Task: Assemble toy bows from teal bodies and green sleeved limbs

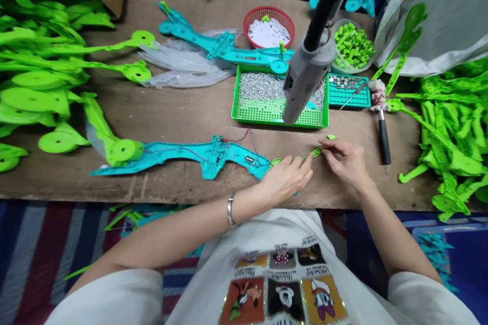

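A turquoise plastic toy-bow body [179, 155] lies lengthwise along the near side of the table, its open inner side up. Red and blue wires [247, 134] run along and rise over its middle. A wide green limb [124, 151] joins its left end. At the right end, my left hand [287, 180] is closed over a narrow green limb [315, 152], fingers wrapped down on it. My right hand [346, 160] pinches at the outer tip of that same limb, thumb against fingers. Whatever small part sits between those fingertips is hidden. A small green piece [331, 137] shows just beyond them.
A green basket [280, 121] of small screws, a turquoise tray [354, 101] of silver discs, a red basket [249, 15] of white pieces and a tub [353, 45] of green caps stand behind. A black-handled tool [384, 137] lies right. Green limbs [41, 81] pile up both sides. A grey pole-hung tool [307, 73] hangs overhead.
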Motion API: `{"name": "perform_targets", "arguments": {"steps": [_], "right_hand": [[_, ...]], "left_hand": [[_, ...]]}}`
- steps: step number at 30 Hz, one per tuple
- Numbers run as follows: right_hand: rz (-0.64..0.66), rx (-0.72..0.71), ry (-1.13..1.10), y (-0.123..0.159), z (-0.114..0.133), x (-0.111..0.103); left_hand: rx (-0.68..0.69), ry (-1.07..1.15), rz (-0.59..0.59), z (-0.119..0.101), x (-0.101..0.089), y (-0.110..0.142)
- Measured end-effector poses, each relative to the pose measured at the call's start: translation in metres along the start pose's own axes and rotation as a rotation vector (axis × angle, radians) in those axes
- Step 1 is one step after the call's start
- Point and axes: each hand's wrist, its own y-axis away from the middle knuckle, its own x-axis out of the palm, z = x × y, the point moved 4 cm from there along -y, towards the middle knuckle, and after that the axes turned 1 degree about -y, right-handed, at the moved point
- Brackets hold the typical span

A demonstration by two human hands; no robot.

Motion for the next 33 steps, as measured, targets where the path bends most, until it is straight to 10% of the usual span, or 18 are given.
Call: {"name": "perform_targets", "arguments": {"steps": [33], "right_hand": [[-0.087,-0.171,0.147,0.0058,-0.0033,0.0030]], "left_hand": [[0.015,-0.012,-0.021,0.0003,0.0015,-0.0005]]}}
